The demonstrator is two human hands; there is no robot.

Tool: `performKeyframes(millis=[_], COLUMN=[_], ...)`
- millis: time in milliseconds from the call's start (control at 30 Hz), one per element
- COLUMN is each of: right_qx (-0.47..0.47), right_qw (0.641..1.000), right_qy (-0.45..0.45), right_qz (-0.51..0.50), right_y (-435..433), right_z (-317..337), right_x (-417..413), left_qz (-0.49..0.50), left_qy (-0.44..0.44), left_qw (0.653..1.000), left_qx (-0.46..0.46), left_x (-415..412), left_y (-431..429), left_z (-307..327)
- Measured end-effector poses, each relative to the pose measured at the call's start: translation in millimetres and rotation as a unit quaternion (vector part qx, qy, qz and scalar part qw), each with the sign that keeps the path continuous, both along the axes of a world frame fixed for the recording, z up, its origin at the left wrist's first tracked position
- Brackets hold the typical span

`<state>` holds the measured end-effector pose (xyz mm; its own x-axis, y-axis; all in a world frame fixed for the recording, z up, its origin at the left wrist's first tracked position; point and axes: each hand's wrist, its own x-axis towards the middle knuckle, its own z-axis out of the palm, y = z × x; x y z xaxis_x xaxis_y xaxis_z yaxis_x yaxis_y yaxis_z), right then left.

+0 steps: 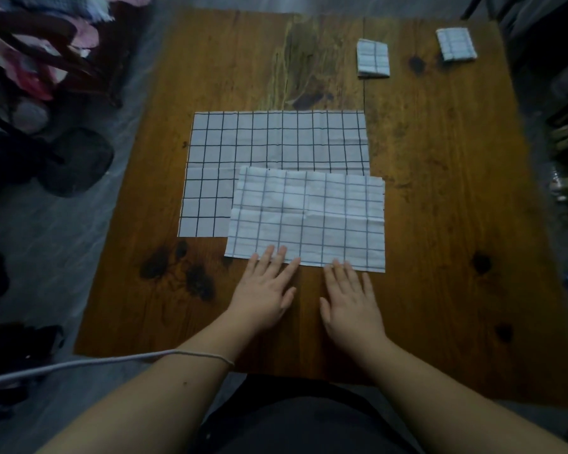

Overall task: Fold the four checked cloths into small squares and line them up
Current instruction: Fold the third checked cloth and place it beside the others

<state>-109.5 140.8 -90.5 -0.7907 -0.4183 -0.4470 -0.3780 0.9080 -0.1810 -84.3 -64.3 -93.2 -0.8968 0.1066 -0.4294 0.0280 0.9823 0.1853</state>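
A large checked cloth [269, 142] lies flat in the middle of the wooden table [440, 191]. A smaller, paler checked cloth [309, 214], folded to a rectangle, overlaps its near right corner. Two checked cloths folded into small squares sit at the far right: one [373, 59] further left, the other [456, 44] near the corner. My left hand [264, 290] lies flat with its fingertips on the near edge of the pale cloth. My right hand [351, 303] lies flat beside it, fingertips touching the same edge.
A chair with pink and white clothes [46, 54] stands at the far left. A dark round object [76, 162] sits on the floor left of the table. A grey cord [79, 365] crosses my left forearm. Dark clutter lines the right side.
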Motion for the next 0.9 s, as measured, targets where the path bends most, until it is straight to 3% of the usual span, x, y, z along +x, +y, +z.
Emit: performKeyframes(millis=[267, 500, 667, 800, 900], right_qx=[-0.009, 0.037, -0.025, -0.115, -0.128], right_qw=[0.999, 0.998, 0.995, 0.992, 0.991], right_qy=[-0.021, -0.007, 0.038, 0.042, 0.028], right_qz=[0.038, -0.040, -0.090, -0.025, -0.016], right_y=[-15, 42, 25, -12, -35], right_z=[-11, -5, 7, 5, 0], right_x=[-5, -10, -26, -47, -61], left_qz=[-0.003, 0.056, 0.097, 0.109, 0.105], left_qy=[-0.005, 0.005, 0.041, 0.090, 0.116], left_qw=[1.000, 0.998, 0.994, 0.989, 0.986], left_qx=[-0.006, 0.003, 0.004, 0.034, 0.050], left_x=[0, 18, 10, -7, -20], left_y=[-7, -60, -50, -36, -30], left_z=[-13, -12, -4, 0, 0])
